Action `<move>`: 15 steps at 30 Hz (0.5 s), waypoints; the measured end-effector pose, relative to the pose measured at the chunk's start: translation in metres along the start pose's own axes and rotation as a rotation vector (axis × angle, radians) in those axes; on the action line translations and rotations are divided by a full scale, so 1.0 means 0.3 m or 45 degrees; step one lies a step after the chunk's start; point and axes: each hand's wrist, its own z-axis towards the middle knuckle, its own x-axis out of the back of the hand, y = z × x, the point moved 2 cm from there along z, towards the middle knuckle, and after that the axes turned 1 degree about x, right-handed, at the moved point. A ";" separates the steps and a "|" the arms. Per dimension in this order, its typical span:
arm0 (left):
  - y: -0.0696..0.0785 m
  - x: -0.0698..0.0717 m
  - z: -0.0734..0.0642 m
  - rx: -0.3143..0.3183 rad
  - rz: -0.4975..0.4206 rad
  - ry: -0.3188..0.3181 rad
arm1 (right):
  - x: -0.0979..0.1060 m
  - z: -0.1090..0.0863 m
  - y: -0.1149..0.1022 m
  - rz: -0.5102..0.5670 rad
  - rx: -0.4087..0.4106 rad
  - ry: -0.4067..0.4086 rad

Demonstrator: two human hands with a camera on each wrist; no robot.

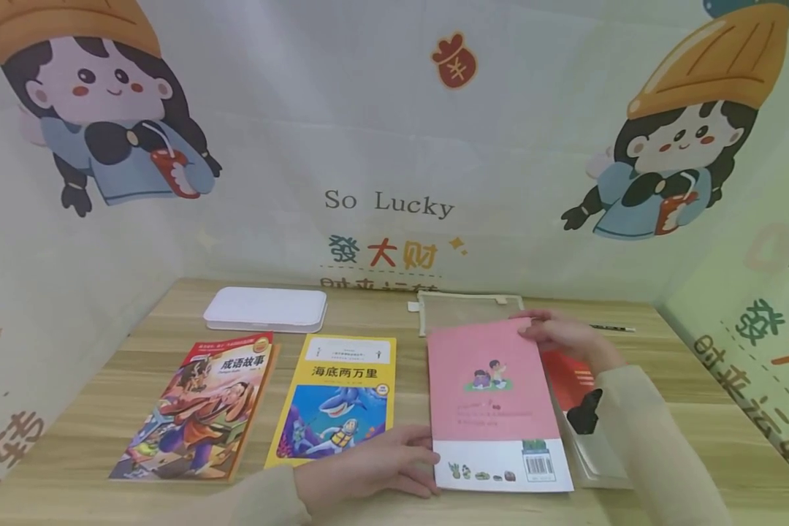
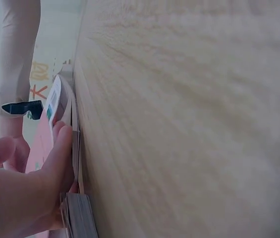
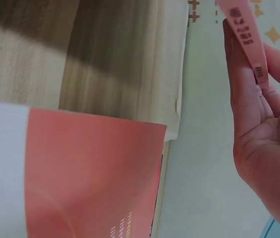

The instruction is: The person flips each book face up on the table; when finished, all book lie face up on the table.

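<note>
A pink book [image 1: 489,380] with a white lower strip and barcode lies tilted in front of me, its cartoon children facing up. My right hand [image 1: 562,337] pinches its top right corner, thumb on one side and fingers on the other, as the right wrist view shows of the hand [image 3: 263,114]. At the lower left edge, my left hand [image 1: 378,467] touches the book with extended fingers. The left wrist view has those fingers [image 2: 59,153] along the book's page edges. Partly hidden under the right forearm is a red and white booklet [image 1: 568,380].
Left of the pink book lie a yellow book [image 1: 342,358] with a shark cover and a red-topped storybook [image 1: 204,409]. Behind them is a white case [image 1: 266,308]. A mesh zip pouch [image 1: 470,307] and a pencil [image 1: 614,328] lie at the back, before a printed cloth wall [image 1: 269,146].
</note>
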 end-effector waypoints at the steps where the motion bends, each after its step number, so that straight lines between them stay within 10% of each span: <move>1: 0.001 0.001 0.001 -0.009 0.001 0.012 | 0.002 -0.002 -0.005 0.028 0.011 -0.008; 15: -0.012 -0.005 0.018 -0.056 0.047 0.195 | 0.014 -0.029 -0.091 0.192 0.213 -0.051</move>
